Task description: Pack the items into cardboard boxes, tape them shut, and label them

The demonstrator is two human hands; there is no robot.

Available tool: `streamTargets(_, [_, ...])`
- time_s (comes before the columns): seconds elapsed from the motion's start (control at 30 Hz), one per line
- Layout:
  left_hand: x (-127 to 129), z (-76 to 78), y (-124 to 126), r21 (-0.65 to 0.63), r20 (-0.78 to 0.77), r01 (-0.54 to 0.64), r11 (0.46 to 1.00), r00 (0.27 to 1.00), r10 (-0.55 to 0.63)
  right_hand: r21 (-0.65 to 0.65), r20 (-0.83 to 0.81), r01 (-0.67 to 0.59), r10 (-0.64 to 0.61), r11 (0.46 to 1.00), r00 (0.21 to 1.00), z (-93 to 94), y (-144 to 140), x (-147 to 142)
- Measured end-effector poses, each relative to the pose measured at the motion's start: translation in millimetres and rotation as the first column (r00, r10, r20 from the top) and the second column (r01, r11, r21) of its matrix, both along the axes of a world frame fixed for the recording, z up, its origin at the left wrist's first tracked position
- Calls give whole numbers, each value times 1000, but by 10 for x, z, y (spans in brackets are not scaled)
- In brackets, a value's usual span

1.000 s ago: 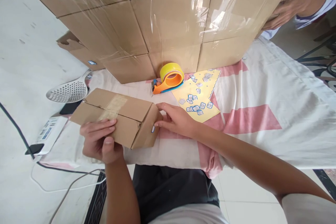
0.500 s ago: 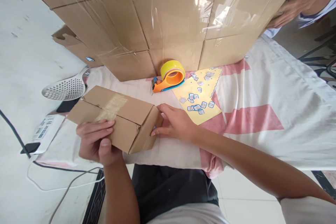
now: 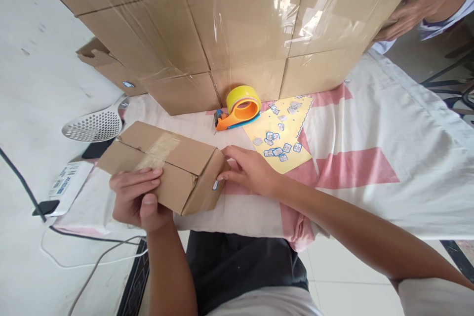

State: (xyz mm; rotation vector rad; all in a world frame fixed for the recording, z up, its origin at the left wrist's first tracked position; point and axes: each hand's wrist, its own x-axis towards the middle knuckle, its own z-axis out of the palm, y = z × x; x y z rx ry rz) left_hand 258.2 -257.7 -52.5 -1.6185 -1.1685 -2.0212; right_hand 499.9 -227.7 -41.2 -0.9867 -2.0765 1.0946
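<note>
"Where is the small cardboard box (image 3: 185, 163)?"

"Between the two hands, over the near part of the cloth-covered worktop (image 3: 351, 212). I can't tell whether its underside touches the cloth. A strip of tape (image 3: 161, 148) crosses the seam on top."

"What is the left hand (image 3: 138, 200) doing?"

"It has hold of the box from the near side, fingers laid on the top and thumb by the near edge."

"And the right hand (image 3: 246, 170)?"

"Half curled at the end face, thumb and forefinger a little apart. The thumb tip is just beside a small blue-and-white label (image 3: 215, 184) on that face. Whether it grips the box or only touches it, I can't tell."

"What lies about them?"

"Beyond the box, an orange tape dispenser (image 3: 231, 121) with a yellow roll stands near a yellow sheet (image 3: 291, 131) with loose stickers (image 3: 277, 152) on it. Behind those rises a stack of cartons (image 3: 244, 24) in clear film. To the left are a perforated ladle (image 3: 92, 126) and a white block (image 3: 70, 185) with printing."

"Anyone else?"

"Another person's hand (image 3: 414, 12) shows at the far right, partly hidden by the stack."
</note>
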Motion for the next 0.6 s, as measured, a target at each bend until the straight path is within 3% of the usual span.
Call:
streamTargets(0.27, [25,28,1,34,-25,84,996,996,-83,-49,113,15,-10,999,994,-43,-54,-40])
streamTargets(0.47, [18,19,5,41,-26,59,997,998,-58,-189,-18,-7,4,982,1000,-64,-76,-42])
streamTargets(0.6, [11,18,-4,35,-23,63,997,998,-62,-180,-65,-51,40,982,997,-95,-55,-42])
